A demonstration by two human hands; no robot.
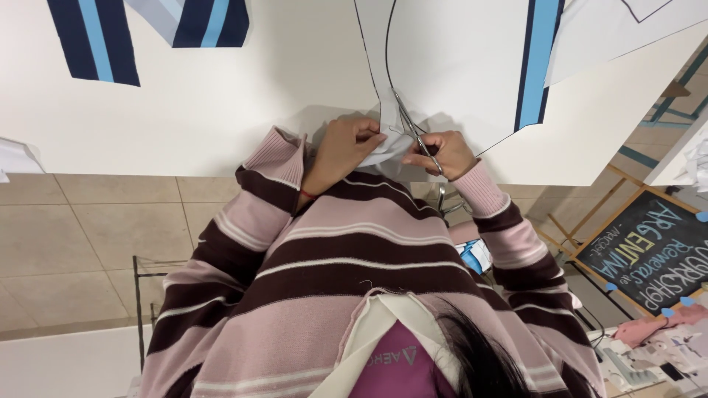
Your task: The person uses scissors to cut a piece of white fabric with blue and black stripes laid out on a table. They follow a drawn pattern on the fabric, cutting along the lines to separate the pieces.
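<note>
My right hand [448, 153] grips metal scissors [408, 124], blades pointing away from me into a white fabric piece [457, 66]. The piece carries a thin black curved line and a navy and light-blue stripe [538, 59]. My left hand [341, 151] pinches the loose near edge of the same white fabric just left of the blades. Both hands work at the near edge of a white table [221, 118]. My pink and maroon striped sleeves and chest fill the lower view.
Navy and light-blue striped fabric pieces [96, 37] lie at the table's far left. White sheets [627, 29] overlap at the far right. A chalkboard on a wooden easel [649, 250] stands to my right on the tiled floor [74, 243]. A dark metal frame [139, 295] is at lower left.
</note>
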